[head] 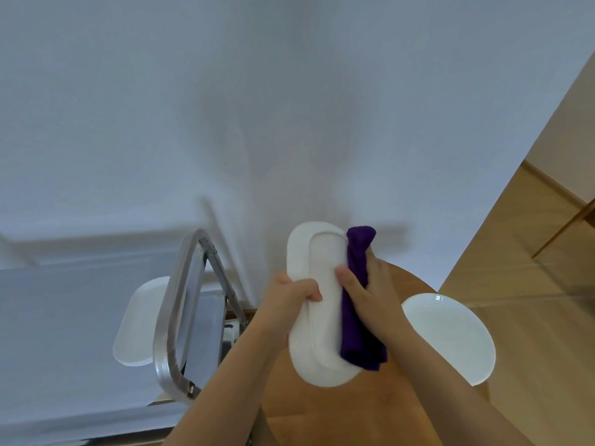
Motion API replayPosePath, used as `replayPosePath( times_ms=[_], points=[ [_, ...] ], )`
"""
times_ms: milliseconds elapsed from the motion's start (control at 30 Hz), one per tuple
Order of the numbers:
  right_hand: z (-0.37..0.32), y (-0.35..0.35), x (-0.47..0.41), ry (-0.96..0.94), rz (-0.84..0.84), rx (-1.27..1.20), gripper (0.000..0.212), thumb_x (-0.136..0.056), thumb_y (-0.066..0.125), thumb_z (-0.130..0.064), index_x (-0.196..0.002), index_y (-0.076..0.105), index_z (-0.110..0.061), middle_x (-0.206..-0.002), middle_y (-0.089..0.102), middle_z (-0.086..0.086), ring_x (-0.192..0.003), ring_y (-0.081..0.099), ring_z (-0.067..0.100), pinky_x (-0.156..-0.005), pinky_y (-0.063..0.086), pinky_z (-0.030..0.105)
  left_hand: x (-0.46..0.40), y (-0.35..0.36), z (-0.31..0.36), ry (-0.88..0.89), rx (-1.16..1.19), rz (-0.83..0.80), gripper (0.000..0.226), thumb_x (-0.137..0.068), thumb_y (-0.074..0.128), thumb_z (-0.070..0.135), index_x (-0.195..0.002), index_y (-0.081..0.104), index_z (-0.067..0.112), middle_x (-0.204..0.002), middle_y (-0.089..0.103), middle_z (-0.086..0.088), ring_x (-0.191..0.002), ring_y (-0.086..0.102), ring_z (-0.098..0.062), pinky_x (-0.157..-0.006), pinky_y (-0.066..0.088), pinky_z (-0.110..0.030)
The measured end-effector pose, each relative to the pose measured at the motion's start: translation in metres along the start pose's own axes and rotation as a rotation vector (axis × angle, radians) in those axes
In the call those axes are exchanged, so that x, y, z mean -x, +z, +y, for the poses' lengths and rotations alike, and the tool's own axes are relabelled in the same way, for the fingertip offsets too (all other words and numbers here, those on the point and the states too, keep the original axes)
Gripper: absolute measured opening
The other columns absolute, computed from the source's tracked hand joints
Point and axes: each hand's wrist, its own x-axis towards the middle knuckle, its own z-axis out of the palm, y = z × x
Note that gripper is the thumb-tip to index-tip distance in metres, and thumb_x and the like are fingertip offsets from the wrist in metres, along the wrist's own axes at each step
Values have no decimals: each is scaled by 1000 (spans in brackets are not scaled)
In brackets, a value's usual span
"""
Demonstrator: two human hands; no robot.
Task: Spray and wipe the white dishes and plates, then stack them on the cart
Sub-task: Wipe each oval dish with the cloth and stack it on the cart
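Round wooden table [322,410] against a white wall [289,107]; wood floor [531,252] right of the table. Left of the table, metal cart [175,317] with a white dish [138,323] on it, partly behind the cart handle. Above the table, left hand [289,296] grips oblong white dish [317,304] by its edge, held tilted. Right hand [370,294] clutches purple cloth [357,304] against the dish. Round white plate [450,336] lies at the table's right edge.

Looks like a plain domestic or dining room. White wall [257,107], wooden floor [531,268], round wooden table [322,413], metal cart [180,317] alongside.
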Motion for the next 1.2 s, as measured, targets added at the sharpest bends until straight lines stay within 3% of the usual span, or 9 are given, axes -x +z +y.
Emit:
replayPosePath(
  times_ms=[167,333,467,600,667,800,933,1067,1200],
  points=[
    [4,0,9,70,-55,-115,33,-65,52,-74,-94,45,-59,-95,62,-22,-85,61,-2,-73,50,26,-9,4,2,44,97,94,29,-50,57,9,-75,72,11,-78,69,-14,-74,67,-30,-65,56,-42],
    [9,-27,-5,123,-203,-150,53,-65,61,-68,-114,53,-47,-104,67,-14,-94,64,7,-81,52,29,-9,-1,3,-76,254,-18,35,-65,70,17,-99,72,10,-105,71,-16,-94,69,-32,-74,58,-45],
    [1,-63,-21,79,-525,78,47,-59,63,-78,-96,59,-50,-95,69,-19,-82,67,3,-71,52,20,-14,-24,13,-316,454,-231,90,-54,69,57,-126,60,4,-127,58,-23,-111,57,-38,-96,43,-47],
    [-6,-67,-33,82,-630,230,57,-56,56,-86,-103,56,-54,-97,67,-23,-86,67,4,-84,51,36,-20,-26,17,-366,472,-348,78,-44,91,32,-112,67,1,-102,68,-21,-88,68,-36,-74,55,-43],
    [-10,-62,-30,81,-578,239,48,-60,49,-87,-96,55,-56,-92,66,-26,-80,64,-2,-77,49,28,-23,-27,20,-387,407,-312,65,-48,83,17,-109,66,2,-95,70,-20,-81,69,-34,-64,58,-41],
    [-20,-33,-16,-79,-334,331,21,-87,30,-64,-79,47,-57,-89,52,-16,-85,53,6,-71,37,24,-20,-16,20,-383,338,-236,46,-72,71,18,-115,62,5,-103,70,-17,-89,69,-31,-74,57,-40],
    [-39,2,-2,-280,-199,442,31,-99,33,-22,-116,58,-21,-123,55,3,-110,48,19,-91,41,39,-21,6,7,-212,478,-72,37,-90,54,27,-121,60,7,-112,69,-14,-101,67,-26,-82,56,-39],
    [-48,28,17,-144,123,385,50,-99,20,-41,-124,58,-19,-128,56,0,-116,49,14,-99,33,26,-17,12,3,-64,434,43,41,-97,45,35,-122,60,7,-115,68,-15,-107,65,-25,-81,55,-31],
    [-46,42,35,-60,207,259,59,-91,17,-48,-132,51,-25,-147,36,-1,-136,28,18,-112,22,35,-15,17,4,18,397,141,40,-93,50,36,-121,60,10,-109,70,-15,-99,68,-26,-72,56,-32]
  ],
)
